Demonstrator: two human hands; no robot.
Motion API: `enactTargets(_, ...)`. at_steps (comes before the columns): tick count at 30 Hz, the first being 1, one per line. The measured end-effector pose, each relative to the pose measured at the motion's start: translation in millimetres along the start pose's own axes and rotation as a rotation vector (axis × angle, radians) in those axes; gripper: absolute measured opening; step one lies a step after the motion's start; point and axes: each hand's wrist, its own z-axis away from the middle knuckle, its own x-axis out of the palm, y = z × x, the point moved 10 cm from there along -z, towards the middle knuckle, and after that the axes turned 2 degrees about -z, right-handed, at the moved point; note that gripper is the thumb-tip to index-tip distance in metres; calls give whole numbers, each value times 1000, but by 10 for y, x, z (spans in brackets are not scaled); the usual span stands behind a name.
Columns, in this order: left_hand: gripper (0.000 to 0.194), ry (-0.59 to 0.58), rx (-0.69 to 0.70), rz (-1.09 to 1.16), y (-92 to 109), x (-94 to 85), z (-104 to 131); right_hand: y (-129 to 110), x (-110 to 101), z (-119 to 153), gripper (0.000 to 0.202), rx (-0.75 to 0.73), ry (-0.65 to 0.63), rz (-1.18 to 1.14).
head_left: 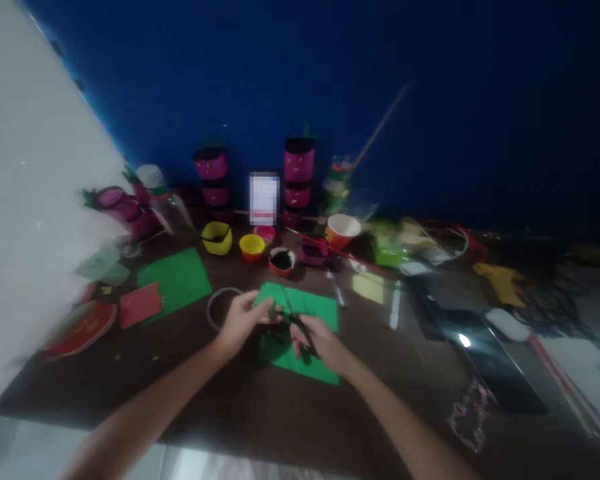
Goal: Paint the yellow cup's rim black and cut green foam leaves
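Both hands meet over a green sheet (pixel 315 303) on the dark table. My right hand (pixel 317 340) is closed round the dark handles of a pair of scissors (pixel 301 327), whose blades point up and away. Just left of the blades, my left hand (pixel 245 317) pinches a small green piece (pixel 269 309); its outline is blurred. Whether the blades touch that piece I cannot tell. A grey ring (pixel 211 310) lies partly hidden behind my left hand.
Behind the hands stand a yellow cup (pixel 217 239), an orange-and-white cup (pixel 343 231) and purple stacked figures (pixel 299 167). Left lie another green sheet (pixel 180 280) and a red piece (pixel 141 305). Right are a marker (pixel 395 305), a dark phone (pixel 500 367) and a yellow glue gun (pixel 501 281).
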Motion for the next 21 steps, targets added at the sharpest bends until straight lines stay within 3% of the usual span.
enactTargets(21,36,-23,-44,-7,-14,-4,-2,91,-14,-4,49,35,0,-11)
